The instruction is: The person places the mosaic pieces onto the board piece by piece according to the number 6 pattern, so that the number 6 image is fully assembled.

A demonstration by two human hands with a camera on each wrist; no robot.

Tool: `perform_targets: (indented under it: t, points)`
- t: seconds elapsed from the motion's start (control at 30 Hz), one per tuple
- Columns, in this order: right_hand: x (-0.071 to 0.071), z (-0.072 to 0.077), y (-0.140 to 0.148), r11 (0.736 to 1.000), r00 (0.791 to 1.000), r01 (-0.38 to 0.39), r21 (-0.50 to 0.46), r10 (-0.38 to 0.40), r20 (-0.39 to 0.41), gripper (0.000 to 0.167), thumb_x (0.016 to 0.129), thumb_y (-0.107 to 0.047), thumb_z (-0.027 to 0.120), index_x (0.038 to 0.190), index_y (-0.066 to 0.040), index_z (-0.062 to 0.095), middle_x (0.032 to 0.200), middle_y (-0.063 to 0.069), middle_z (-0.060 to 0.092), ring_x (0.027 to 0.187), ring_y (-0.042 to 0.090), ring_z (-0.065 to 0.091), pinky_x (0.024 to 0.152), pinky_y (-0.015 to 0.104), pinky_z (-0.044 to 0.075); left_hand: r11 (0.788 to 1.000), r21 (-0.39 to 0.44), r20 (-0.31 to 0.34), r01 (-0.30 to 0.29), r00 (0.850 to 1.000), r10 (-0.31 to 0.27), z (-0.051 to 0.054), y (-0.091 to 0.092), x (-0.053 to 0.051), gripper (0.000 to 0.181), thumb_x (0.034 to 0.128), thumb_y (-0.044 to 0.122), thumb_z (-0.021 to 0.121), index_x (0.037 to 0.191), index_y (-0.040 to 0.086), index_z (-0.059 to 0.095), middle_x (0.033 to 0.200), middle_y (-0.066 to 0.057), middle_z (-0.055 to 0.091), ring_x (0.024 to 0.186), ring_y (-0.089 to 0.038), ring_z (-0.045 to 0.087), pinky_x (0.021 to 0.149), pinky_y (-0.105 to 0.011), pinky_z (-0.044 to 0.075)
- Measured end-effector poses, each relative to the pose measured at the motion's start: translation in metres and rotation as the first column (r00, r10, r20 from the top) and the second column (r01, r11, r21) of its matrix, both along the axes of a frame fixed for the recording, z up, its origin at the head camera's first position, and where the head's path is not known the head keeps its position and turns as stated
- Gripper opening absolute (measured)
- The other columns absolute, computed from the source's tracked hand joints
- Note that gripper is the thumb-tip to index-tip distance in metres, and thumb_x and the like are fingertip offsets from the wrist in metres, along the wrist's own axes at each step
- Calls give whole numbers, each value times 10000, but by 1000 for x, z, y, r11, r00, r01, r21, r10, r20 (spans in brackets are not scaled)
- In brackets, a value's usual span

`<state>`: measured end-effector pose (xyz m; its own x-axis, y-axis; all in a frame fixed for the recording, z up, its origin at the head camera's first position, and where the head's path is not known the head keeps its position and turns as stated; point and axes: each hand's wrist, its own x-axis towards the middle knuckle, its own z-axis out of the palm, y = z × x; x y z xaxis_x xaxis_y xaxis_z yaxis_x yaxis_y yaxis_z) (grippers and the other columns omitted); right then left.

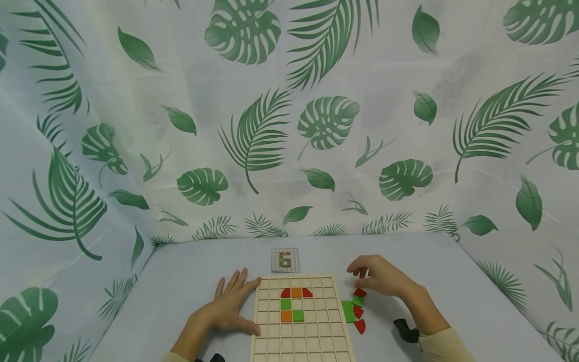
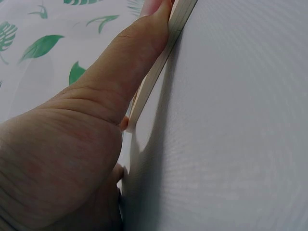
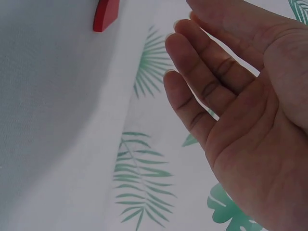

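A wooden grid board (image 1: 300,347) lies on the table with several red, orange and green tiles in its upper cells. My left hand (image 1: 226,307) is spread along the board's left edge, index fingertip at the upper corner and thumb touching the side lower down; the left wrist view shows the thumb against the board's edge (image 2: 149,82). My right hand (image 1: 380,275) hovers with loosely bent fingers just above loose tiles beside the board: green squares (image 1: 357,300) and red quarter-round tiles (image 1: 360,326). No tile shows in it. One red tile (image 3: 106,15) appears in the right wrist view.
A small card (image 1: 285,260) with a coloured pattern on a grid lies behind the board. White cloth (image 1: 316,201) printed with green leaves hangs at the back and sides. A black curved object (image 1: 405,331) is by the right wrist.
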<state>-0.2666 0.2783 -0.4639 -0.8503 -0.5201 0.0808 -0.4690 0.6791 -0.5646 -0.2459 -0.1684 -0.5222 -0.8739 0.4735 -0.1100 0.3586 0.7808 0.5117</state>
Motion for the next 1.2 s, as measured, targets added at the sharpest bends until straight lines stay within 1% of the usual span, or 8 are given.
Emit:
perform_targets:
  t: [0.13, 0.23, 0.33, 0.57, 0.73, 0.83, 1.03, 1.2]
  points:
    - [-1, 0, 2, 1000, 1000, 16, 3, -16, 25, 278, 893, -67, 790, 1167, -47, 748, 1055, 64, 744, 936, 193, 655, 767, 249, 563, 1000, 0, 8, -4, 1000, 4, 0, 0, 0, 1268, 617, 774, 845, 1650, 275, 305, 1745, -214, 15, 1615, -446, -51, 1206, -745, -123]
    - [-1, -1, 4, 1000, 998, 25, 2, -26, 52, 270, 885, -48, 787, 1153, -43, 757, 1058, 68, 745, 942, 214, 654, 760, 249, 563, 1000, -11, 12, -9, 1000, 9, 0, 1, 1, 1269, 613, 789, 835, 1650, 284, 305, 1748, -205, 17, 1617, -437, -52, 1211, -741, -118]
    - [-1, -2, 6, 1000, 997, 30, 0, -30, 77, 258, 872, -33, 786, 1129, -49, 772, 1064, 63, 750, 944, 216, 649, 742, 248, 559, 1000, -16, 13, -14, 1000, 14, 0, 1, 1, 1267, 608, 796, 832, 1648, 296, 310, 1750, -196, 24, 1620, -432, -44, 1216, -739, -107]
    - [-1, -7, 8, 1000, 990, 29, 0, -28, 139, 255, 827, -15, 815, 1070, -85, 790, 1048, 34, 753, 929, 215, 644, 711, 243, 551, 1000, -4, 9, -10, 1000, 10, 0, 1, 1, 1260, 615, 770, 850, 1645, 275, 320, 1749, -201, 27, 1618, -439, -41, 1211, -745, -111]
    - [-1, -8, 9, 1000, 990, 10, 6, -10, 141, 257, 805, 17, 823, 1044, -72, 795, 1011, 31, 755, 909, 228, 641, 702, 242, 544, 1000, -3, 4, -6, 1000, 6, 2, 1, 1, 1256, 618, 765, 851, 1645, 273, 321, 1748, -206, 27, 1617, -442, -39, 1210, -744, -111]
    - [-2, -10, 9, 1000, 990, 6, 16, -8, 140, 248, 800, 32, 821, 1019, -83, 803, 979, 15, 753, 894, 220, 634, 700, 244, 542, 1000, -4, 6, -7, 1000, 7, 3, 1, 1, 1256, 617, 759, 856, 1644, 269, 324, 1747, -209, 28, 1616, -445, -37, 1209, -745, -112]
    - [-4, -15, 9, 999, 989, 25, 40, -31, 143, 239, 801, 34, 821, 972, -133, 813, 939, -42, 738, 871, 171, 619, 710, 239, 542, 1000, -12, 8, -16, 1000, 16, 3, 2, 1, 1260, 608, 765, 856, 1641, 272, 330, 1748, -207, 32, 1617, -443, -33, 1212, -745, -106]
    - [-4, -19, 10, 999, 989, 19, 31, -23, 145, 228, 797, 44, 820, 942, -131, 808, 910, -51, 722, 846, 169, 603, 702, 240, 542, 1000, -13, 9, -18, 1000, 18, 3, 2, 1, 1261, 604, 767, 856, 1640, 273, 332, 1747, -210, 35, 1617, -442, -32, 1213, -744, -107]
